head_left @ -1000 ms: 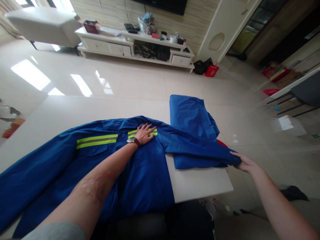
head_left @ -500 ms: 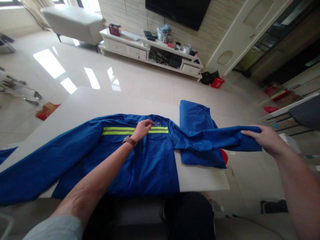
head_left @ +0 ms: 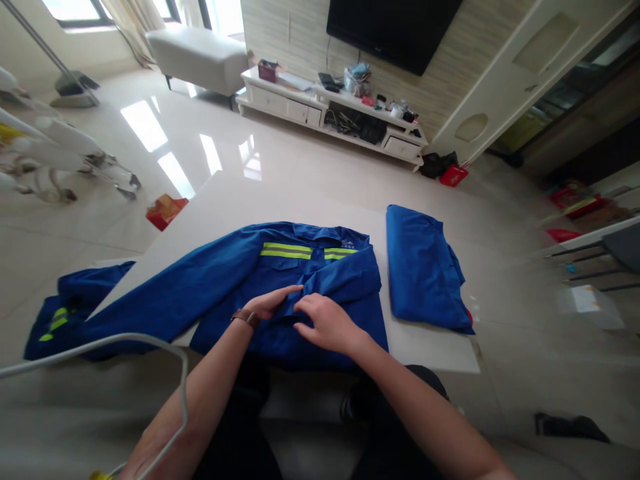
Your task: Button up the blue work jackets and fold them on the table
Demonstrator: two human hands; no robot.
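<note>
1. Right hand (head_left: 327,325), fingers bent, and left hand (head_left: 270,305), fingers extended, nearly meet over a blue jacket (head_left: 280,280); fingertips partly hidden, so whether either grips cloth cannot be told.
2. Jacket lies front up on white table (head_left: 320,207); yellow-green bands (head_left: 287,250), grey-centred, across chest. Folded-in sleeve (head_left: 347,280) covers part of front. Pale emblem (head_left: 347,244) too small to read.
3. Other sleeve (head_left: 150,300) runs toward blue cloth (head_left: 60,313); separate garment or not, unclear.
4. Folded garment (head_left: 423,267) beside jacket, apart; blue.
5. Pale tube (head_left: 120,337) cut off by frame.
</note>
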